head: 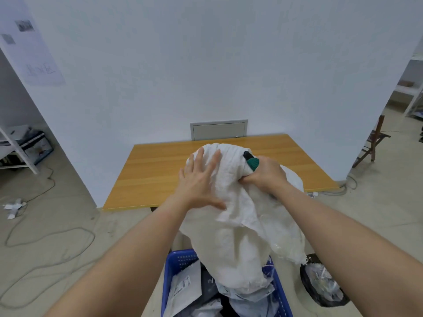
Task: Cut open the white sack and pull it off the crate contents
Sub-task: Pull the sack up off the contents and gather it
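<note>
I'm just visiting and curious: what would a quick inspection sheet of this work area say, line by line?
Surface: wooden table, bare where visible; the top of the sack hides part of it.
Job's things: white sack stands bunched up out of the blue crate; grey parcels show in the crate below it.
Clutter: black bag of wrappers on the floor right of the crate; paper scraps on the floor at left.
Hands: left hand lies flat on the sack, fingers spread; right hand grips bunched sack and a green-handled cutter.
Cables: loose cable looped over the floor at left; more by the table's right corner.
Surroundings: white wall, wall hatch, shelving, folding chair.
</note>
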